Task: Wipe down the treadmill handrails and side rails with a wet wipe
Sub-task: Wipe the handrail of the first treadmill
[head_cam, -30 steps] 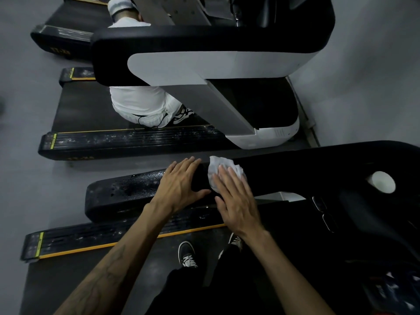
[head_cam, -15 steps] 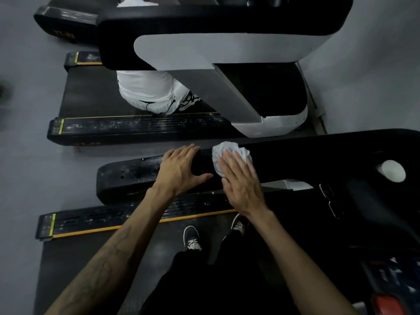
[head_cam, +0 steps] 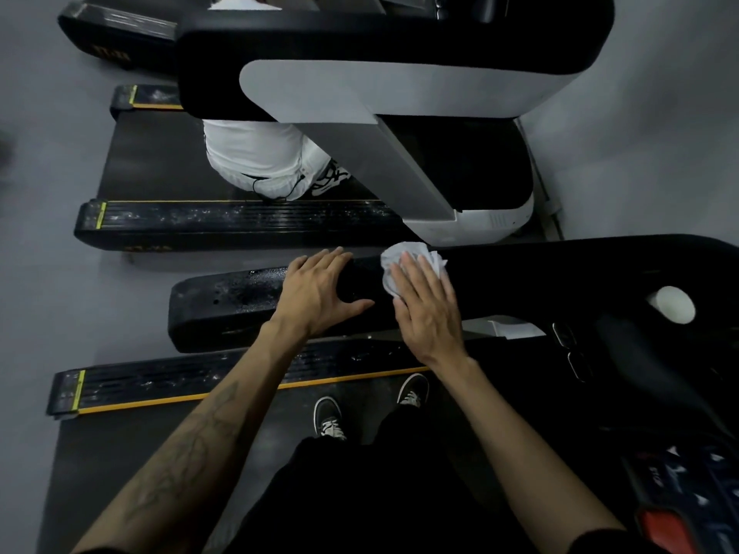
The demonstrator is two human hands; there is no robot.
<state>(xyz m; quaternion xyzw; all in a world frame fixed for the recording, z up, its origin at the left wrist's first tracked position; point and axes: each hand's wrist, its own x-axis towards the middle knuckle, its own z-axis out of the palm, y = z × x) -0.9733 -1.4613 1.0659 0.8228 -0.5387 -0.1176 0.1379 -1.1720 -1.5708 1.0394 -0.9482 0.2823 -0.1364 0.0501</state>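
Nearest me, my right hand (head_cam: 428, 309) lies flat, fingers straight, pressing the crumpled white wet wipe (head_cam: 412, 261) onto the broad black treadmill handrail (head_cam: 240, 305). Just beside it, my left hand (head_cam: 320, 291) rests on the rail, fingers relaxed, grasping nothing. Beyond, a white-and-black neighbouring treadmill (head_cam: 400, 94).

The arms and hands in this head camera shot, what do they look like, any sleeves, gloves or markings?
Both hands, left and right, are bare, with no gloves, rings or watch showing. The forearms are bare too, no sleeves. The left forearm carries a dark line tattoo along it.
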